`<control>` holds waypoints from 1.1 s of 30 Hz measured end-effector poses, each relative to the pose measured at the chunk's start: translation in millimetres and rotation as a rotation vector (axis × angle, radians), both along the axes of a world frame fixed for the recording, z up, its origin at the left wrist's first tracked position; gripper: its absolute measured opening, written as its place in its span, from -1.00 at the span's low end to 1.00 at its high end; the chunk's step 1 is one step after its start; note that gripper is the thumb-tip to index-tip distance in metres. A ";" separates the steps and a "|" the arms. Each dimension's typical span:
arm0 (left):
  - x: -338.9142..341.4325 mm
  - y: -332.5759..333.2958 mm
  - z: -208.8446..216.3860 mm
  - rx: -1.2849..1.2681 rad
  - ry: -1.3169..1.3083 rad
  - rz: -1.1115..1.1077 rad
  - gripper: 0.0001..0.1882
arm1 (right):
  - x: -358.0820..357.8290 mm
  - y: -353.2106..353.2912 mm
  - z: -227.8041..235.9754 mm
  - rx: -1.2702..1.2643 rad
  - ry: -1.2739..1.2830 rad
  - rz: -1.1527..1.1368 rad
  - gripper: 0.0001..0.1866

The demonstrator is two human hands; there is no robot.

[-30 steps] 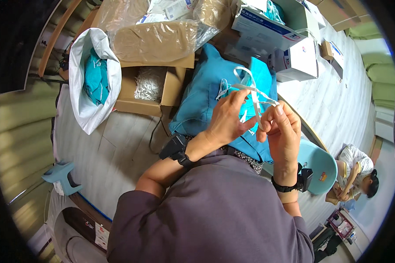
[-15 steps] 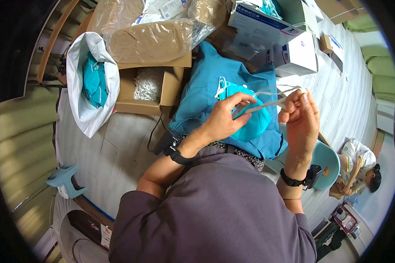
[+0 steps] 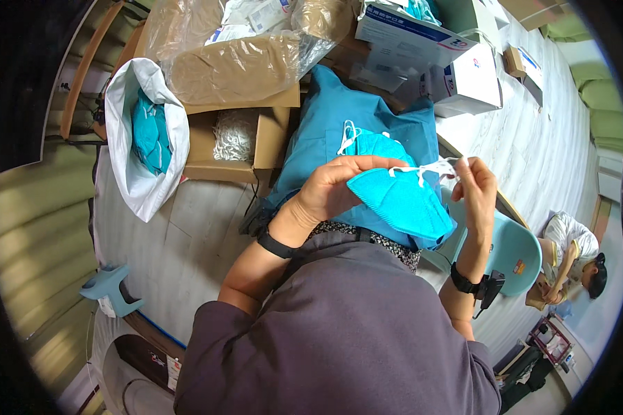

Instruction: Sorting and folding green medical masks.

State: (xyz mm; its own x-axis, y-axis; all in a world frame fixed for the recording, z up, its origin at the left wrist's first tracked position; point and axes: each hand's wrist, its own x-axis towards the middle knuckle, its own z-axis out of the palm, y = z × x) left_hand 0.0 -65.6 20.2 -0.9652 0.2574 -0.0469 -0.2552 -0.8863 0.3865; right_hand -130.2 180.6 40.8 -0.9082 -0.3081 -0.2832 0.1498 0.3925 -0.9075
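A folded teal face mask point(image 3: 403, 205) is held flat over my lap by my left hand point(image 3: 329, 185), whose fingers close on its left end and upper edge. With my right hand point(image 3: 475, 185), I pinch the white straps point(image 3: 437, 168) at the mask's upper right. Partly behind the held mask, another teal mask point(image 3: 375, 144) with white loops lies on the blue cloth point(image 3: 323, 114) across my lap. The held mask hides part of my left hand's fingers.
An open white bag point(image 3: 178, 131) with teal masks stands at the left. Beside it, a cardboard box point(image 3: 270, 135) holds white straps point(image 3: 234, 137). White cartons point(image 3: 477, 86) stand at the upper right. A light-blue chair point(image 3: 516, 249) and a seated person point(image 3: 567, 242) are to the right.
The mask has turned up and now shows its broad teal side toward me. My right hand has drawn slightly down with the straps, which are now bunched near the mask's edge.
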 end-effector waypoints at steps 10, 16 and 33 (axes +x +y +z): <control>-9.7 10.6 2.3 -0.462 -0.107 0.103 -0.60 | 19.0 -20.1 10.1 -0.125 0.243 0.060 -0.79; -10.8 12.9 9.5 -0.477 -0.025 -0.021 -0.67 | 20.5 -38.2 29.9 -0.229 0.262 0.459 -0.62; -8.6 23.4 3.6 -0.793 0.046 0.046 -0.64 | 48.6 -46.0 26.9 -0.065 0.356 0.279 -0.89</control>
State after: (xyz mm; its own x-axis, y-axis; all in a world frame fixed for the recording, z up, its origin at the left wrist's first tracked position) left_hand -8.6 -42.3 23.8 -0.9794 0.1241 -0.1596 -0.1938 -0.3519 0.9158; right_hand -81.6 134.6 67.8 -0.8253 -0.5615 0.0592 -0.2789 0.3141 -0.9075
